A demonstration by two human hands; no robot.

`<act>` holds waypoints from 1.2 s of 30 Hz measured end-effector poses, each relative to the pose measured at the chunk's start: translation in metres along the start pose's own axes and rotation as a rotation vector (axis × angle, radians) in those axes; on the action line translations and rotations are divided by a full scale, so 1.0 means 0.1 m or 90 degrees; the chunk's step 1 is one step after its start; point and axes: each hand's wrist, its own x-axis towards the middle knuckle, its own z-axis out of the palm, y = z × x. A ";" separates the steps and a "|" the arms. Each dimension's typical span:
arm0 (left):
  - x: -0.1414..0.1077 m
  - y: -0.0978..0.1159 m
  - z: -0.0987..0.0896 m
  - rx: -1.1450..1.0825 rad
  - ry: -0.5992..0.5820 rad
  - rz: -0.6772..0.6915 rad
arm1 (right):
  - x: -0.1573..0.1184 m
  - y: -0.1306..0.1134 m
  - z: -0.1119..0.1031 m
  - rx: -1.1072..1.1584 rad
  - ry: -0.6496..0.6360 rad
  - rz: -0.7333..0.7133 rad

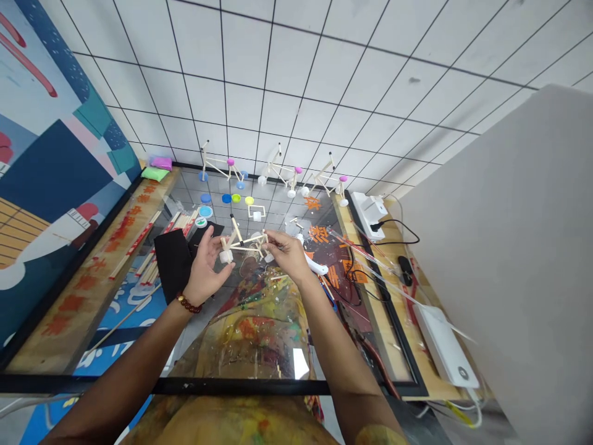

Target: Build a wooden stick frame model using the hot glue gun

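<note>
Pale wooden-stick model (245,248) with white wheels (226,256), pinched in the right hand (288,254); left hand (206,275) beside one, grip wide!

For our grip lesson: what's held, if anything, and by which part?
The stick model, near its right end, by the right hand; for the left hand, unclear.

The right hand (288,252) covers one end of the stick frame (238,233) and part of a white tool (317,266). The left edge crops the painted panel (50,161), the bottom edge both forearms (134,371); scattered scraps (296,221) on the bench (222,387) are too small to identify.
</note>
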 end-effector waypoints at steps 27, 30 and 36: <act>0.02 -0.04 -0.01 0.076 -0.006 -0.039 | 0.14 -0.06 0.08 0.029 -0.040 0.122; 0.03 0.02 0.00 0.088 -0.020 -0.046 | 0.14 -0.06 0.06 0.022 -0.030 0.110; 0.10 0.03 -0.02 0.162 -0.051 -0.042 | 0.13 0.02 0.08 0.033 -0.003 0.130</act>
